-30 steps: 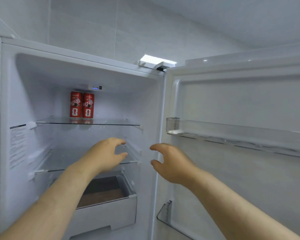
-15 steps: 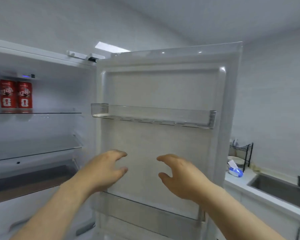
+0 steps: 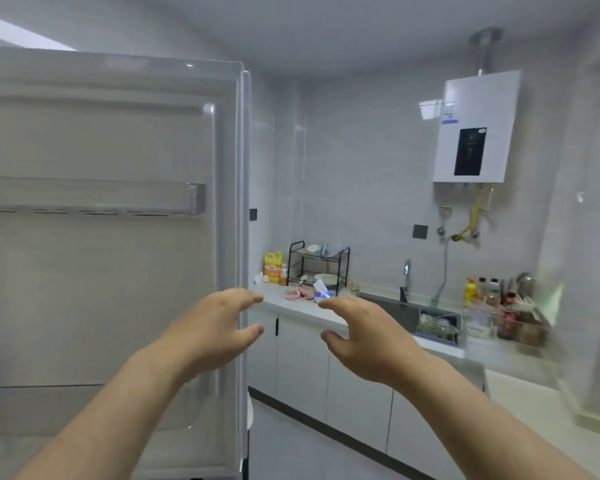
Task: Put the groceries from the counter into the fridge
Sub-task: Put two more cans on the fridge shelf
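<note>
Both hands are empty. The left hand (image 3: 219, 327) hangs in front of the door's (image 3: 101, 271) free edge and the right hand (image 3: 364, 337) is just right of that edge. Each has loosely spread, curved fingers that grip nothing.

What is to be stored sits on the bench (image 3: 333, 318), right of the door and beyond it. A yellow bag (image 3: 272, 266) is nearest the door, with a small bottle (image 3: 283, 273) touching or just beside it. Further right are a pink pack (image 3: 298, 293) and a blue-and-white tub (image 3: 323, 294), both in front of a wire rack (image 3: 317, 265). The view is smeared, so I cannot tell what the pack and tub hold.

The likeliest slip is with the door. It stands wide open close to the left hand, and a careless arm swing towards the bench could knock its edge and send it swinging. The items are also crowded, so pulling the bag out could tip the bottle. A reach for the tub could catch the rack's lower wires. The pack looks soft and may sag if pinched at one end. The fridge's inside lies out of view left of the door, so I cannot judge the free room there.
</note>
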Available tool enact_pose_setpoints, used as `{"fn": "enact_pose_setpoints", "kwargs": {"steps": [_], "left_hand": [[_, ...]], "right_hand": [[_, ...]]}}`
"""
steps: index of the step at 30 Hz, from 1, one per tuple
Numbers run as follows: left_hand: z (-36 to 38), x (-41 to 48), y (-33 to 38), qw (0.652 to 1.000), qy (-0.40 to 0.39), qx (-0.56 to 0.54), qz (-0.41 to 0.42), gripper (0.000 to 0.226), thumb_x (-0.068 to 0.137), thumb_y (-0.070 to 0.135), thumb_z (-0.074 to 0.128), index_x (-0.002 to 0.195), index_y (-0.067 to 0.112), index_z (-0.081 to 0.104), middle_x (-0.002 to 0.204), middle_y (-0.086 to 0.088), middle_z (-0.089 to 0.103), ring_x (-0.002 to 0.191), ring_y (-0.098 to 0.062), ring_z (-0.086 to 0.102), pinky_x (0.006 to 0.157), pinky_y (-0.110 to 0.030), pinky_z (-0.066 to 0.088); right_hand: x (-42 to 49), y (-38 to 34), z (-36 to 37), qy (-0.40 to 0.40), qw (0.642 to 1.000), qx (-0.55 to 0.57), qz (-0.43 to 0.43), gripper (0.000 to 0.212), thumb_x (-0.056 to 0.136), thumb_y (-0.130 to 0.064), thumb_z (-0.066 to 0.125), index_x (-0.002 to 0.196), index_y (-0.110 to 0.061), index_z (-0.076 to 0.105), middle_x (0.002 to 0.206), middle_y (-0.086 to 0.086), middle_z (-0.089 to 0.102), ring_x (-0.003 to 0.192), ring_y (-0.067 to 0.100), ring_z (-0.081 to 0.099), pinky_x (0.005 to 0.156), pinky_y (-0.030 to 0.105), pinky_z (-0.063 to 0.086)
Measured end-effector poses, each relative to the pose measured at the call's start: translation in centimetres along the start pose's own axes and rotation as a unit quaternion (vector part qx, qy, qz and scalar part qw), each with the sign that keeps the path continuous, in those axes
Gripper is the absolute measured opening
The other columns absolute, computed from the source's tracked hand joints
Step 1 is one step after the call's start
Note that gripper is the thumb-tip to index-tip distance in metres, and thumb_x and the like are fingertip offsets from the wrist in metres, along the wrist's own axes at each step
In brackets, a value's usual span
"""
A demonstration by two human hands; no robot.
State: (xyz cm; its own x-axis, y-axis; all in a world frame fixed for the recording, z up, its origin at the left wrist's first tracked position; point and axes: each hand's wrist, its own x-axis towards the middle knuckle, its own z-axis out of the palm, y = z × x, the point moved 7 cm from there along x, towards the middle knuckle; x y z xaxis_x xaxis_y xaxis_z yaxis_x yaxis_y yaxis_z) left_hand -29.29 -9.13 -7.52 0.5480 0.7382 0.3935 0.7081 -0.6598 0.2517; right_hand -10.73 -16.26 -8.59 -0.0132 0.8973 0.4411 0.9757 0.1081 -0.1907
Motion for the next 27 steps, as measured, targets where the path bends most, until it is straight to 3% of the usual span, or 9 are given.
{"fn": "enact_pose_setpoints", "kwargs": {"steps": [4, 13, 19, 27], "left_hand": [[3.4, 2.4, 7.0, 0.997, -0.016, -0.018, 0.070, 0.056, 0.095, 0.044, 0.055, 0.147, 0.033, 0.037, 0.152, 0.017, 0.037, 0.138, -0.005, 0.035, 0.111, -0.027, 0.031], [11.4, 7.4, 22.8, 0.967, -0.066, -0.094, 0.227, 0.051, 0.093, 0.043, 0.057, 0.142, 0.033, 0.045, 0.144, 0.015, 0.047, 0.132, -0.006, 0.040, 0.109, -0.027, 0.034], [17.3, 9.4, 34.9, 0.923, -0.114, -0.139, 0.340, 0.054, 0.093, 0.046, 0.056, 0.144, 0.035, 0.040, 0.147, 0.015, 0.044, 0.134, -0.007, 0.041, 0.110, -0.031, 0.038], [23.5, 8.4, 47.9, 0.844, -0.176, -0.188, 0.471, 0.053, 0.095, 0.047, 0.052, 0.145, 0.034, 0.039, 0.146, 0.014, 0.044, 0.132, -0.008, 0.042, 0.106, -0.026, 0.034]], "right_hand": [[-4.4, 6.0, -3.1, 0.012, 0.998, -0.018, 0.065, 0.050, 0.094, -0.034, 0.055, 0.143, -0.027, 0.046, 0.142, -0.010, 0.051, 0.131, 0.010, 0.045, 0.109, 0.028, 0.039], [-15.8, 17.5, -9.3, 0.027, 0.967, -0.066, 0.246, 0.053, 0.097, -0.034, 0.054, 0.147, -0.029, 0.039, 0.150, -0.013, 0.042, 0.138, 0.008, 0.037, 0.110, 0.024, 0.031], [-24.3, 24.0, -13.2, 0.048, 0.914, -0.093, 0.392, 0.052, 0.098, -0.035, 0.052, 0.147, -0.030, 0.039, 0.151, -0.014, 0.040, 0.138, 0.008, 0.037, 0.110, 0.025, 0.031], [-35.1, 28.0, -16.8, 0.099, 0.821, -0.125, 0.548, 0.051, 0.096, -0.036, 0.054, 0.145, -0.032, 0.041, 0.150, -0.015, 0.040, 0.136, 0.008, 0.039, 0.110, 0.026, 0.034]]}}
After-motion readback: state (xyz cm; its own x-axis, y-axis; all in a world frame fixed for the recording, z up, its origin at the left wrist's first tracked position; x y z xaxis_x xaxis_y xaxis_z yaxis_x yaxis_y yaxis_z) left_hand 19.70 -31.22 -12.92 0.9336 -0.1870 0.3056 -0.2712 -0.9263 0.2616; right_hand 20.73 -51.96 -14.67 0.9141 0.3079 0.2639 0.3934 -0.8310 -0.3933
